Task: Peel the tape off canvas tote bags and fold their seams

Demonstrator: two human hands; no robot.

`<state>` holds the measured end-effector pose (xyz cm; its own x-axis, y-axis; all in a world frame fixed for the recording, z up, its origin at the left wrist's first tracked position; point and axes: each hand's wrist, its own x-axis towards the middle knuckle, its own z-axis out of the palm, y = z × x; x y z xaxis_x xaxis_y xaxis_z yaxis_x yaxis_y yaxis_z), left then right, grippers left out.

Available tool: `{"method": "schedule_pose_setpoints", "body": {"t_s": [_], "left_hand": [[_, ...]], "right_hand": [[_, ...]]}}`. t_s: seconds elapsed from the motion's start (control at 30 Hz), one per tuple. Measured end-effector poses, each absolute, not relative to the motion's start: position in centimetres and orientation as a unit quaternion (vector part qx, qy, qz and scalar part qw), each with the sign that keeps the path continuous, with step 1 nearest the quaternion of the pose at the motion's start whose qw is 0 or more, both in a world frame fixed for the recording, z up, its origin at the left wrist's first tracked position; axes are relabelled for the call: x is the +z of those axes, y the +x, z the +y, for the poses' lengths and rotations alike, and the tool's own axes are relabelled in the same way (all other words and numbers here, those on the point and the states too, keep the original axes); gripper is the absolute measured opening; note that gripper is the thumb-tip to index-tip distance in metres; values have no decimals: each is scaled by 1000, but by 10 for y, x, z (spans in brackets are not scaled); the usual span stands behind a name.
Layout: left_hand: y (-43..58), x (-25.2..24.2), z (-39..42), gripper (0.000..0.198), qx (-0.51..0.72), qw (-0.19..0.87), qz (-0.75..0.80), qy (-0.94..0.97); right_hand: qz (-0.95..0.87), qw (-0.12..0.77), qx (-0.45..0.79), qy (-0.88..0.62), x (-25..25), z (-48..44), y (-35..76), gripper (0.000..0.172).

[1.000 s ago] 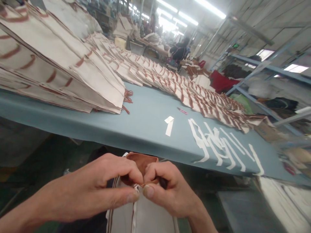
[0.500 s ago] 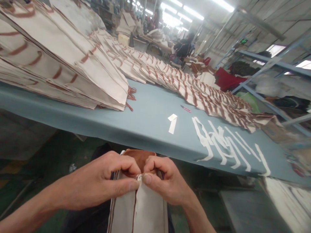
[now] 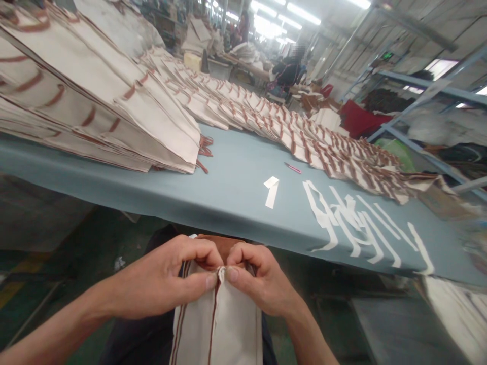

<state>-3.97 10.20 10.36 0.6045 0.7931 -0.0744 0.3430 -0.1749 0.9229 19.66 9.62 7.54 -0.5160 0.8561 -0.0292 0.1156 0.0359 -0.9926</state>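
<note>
A cream fabric piece point(image 3: 238, 324) with dark brown trim lines and a brown inner part point(image 3: 224, 245) hangs over my lap, below the table edge. My left hand point(image 3: 182, 276) pinches its top edge between thumb and forefinger, just left of the brown-lined seam. Close beside it, my right hand point(image 3: 254, 276) pinches the same edge on the other side. Between the two thumbs a small frayed white bit of the seam point(image 3: 221, 274) shows. The fingers behind the cloth are partly hidden.
A blue-grey table point(image 3: 228, 177) carries stacked cream pieces with brown straps point(image 3: 152, 126) at left and a long overlapping row point(image 3: 266, 119) behind. White strips point(image 3: 342, 218) and a pink-handled blade tool point(image 3: 293, 168) lie on it. A shelf rack point(image 3: 429, 137) and a seated person point(image 3: 287, 73) are farther off.
Both hands keep their pinch on the fabric. The seam edge between the thumbs has shifted slightly up and right, and the view has tilted a little.
</note>
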Motion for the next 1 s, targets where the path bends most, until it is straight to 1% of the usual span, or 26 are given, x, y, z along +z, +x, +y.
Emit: {"method": "schedule_pose_setpoints", "body": {"t_s": [0.13, 0.27, 0.47, 0.67, 0.73, 0.8, 0.9, 1.0], "left_hand": [[-32, 92, 98, 18, 273, 520, 394, 708], [-26, 88, 92, 23, 289, 505, 411, 702], [-29, 95, 93, 20, 244, 420, 435, 758], [-34, 96, 98, 19, 223, 426, 433, 763], [-32, 99, 98, 19, 212, 432, 443, 757], [-30, 103, 97, 19, 197, 455, 453, 741], [-30, 107, 97, 23, 183, 494, 449, 722], [-34, 111, 98, 27, 164, 511, 432, 725]], "right_hand": [[-644, 316, 576, -393, 77, 93, 197, 58], [-645, 318, 571, -396, 77, 91, 197, 57], [-647, 324, 565, -397, 76, 91, 197, 51], [-663, 322, 546, -397, 77, 91, 194, 39], [-663, 322, 550, -394, 78, 91, 192, 41], [-661, 322, 559, -383, 80, 92, 191, 47], [-665, 323, 564, -368, 82, 92, 190, 56], [-663, 323, 567, -367, 82, 93, 190, 59]]}}
